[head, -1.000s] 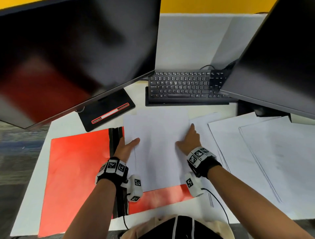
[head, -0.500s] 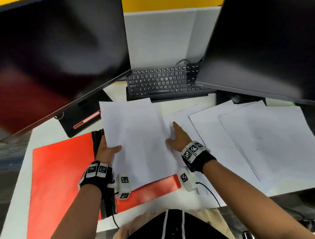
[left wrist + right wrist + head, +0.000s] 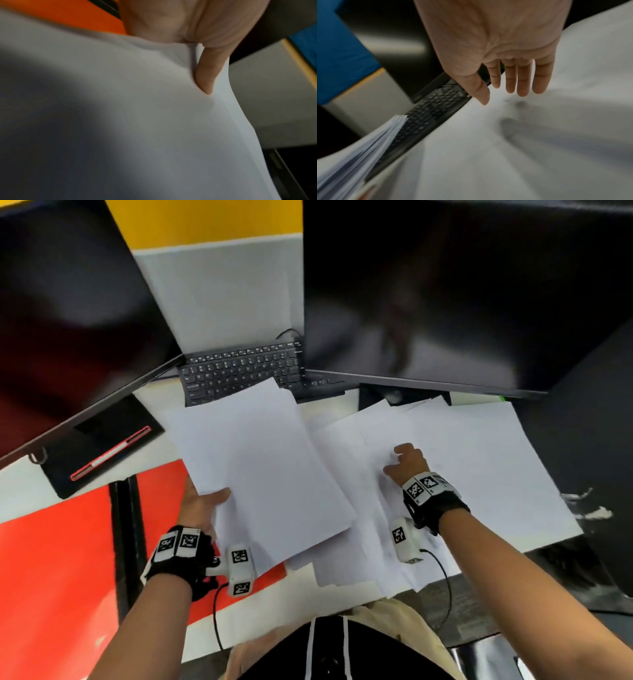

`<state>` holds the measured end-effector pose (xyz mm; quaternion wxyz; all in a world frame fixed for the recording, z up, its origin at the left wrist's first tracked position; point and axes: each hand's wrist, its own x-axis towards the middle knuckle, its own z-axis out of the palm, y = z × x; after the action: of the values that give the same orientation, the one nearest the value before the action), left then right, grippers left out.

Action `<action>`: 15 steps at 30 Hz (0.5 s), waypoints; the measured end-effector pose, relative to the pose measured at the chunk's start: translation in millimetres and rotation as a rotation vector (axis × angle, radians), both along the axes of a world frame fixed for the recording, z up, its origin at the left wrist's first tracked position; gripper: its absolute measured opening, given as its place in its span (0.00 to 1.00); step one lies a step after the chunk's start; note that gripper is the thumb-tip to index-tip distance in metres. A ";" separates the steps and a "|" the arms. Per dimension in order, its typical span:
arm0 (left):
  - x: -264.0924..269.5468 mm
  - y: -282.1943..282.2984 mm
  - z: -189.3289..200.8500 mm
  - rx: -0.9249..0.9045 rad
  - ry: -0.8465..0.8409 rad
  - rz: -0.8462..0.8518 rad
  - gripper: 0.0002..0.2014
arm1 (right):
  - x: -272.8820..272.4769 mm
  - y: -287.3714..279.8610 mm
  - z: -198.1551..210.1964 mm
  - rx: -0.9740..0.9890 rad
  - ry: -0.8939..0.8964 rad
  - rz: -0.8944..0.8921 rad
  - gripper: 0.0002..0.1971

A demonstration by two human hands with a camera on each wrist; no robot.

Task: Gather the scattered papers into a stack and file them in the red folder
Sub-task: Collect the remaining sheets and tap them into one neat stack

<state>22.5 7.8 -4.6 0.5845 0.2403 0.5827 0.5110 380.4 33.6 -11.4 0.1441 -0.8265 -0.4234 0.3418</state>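
Observation:
My left hand [image 3: 202, 501] grips a stack of white papers [image 3: 260, 467] by its left edge, thumb on top and fingers hidden beneath, and holds it lifted above the desk. In the left wrist view the thumb [image 3: 205, 70] presses on the stack [image 3: 120, 121]. The open red folder [image 3: 61, 559] lies flat at the left, its black spine [image 3: 123, 539] showing. My right hand [image 3: 407, 463] hovers just over the scattered white sheets [image 3: 479, 460] on the right. Its fingers [image 3: 522, 81] are straight and hold nothing. The stack's edge [image 3: 368, 146] shows at the lower left of the right wrist view.
Two dark monitors [image 3: 445, 296] stand at the back, left [image 3: 68, 320] and right. A black keyboard [image 3: 239, 371] lies between them, its front partly covered by the stack. A black monitor base [image 3: 102, 446] sits behind the folder. The desk's front edge [image 3: 239, 631] is near my body.
My left hand has lifted the stack off the folder and tilted it. My right hand left the stack and moved right over the scattered sheets. The head view swung right.

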 end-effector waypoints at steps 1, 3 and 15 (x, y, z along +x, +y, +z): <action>11.8 -0.2 1.1 -0.007 0.013 -0.013 0.30 | 15.3 -1.5 -1.9 -0.015 -0.033 -0.015 0.27; 32.3 -0.2 -4.4 -0.020 0.036 -0.040 0.37 | 46.3 -4.3 -3.6 -0.061 -0.126 -0.018 0.27; 89.4 5.3 -15.2 -0.126 0.278 -0.073 0.32 | 165.0 7.9 -13.3 -0.321 -0.369 0.004 0.57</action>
<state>111.9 13.1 -19.8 0.5304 0.2926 0.6797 0.4136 545.5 41.5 -24.8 -0.0696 -0.8864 -0.3843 0.2484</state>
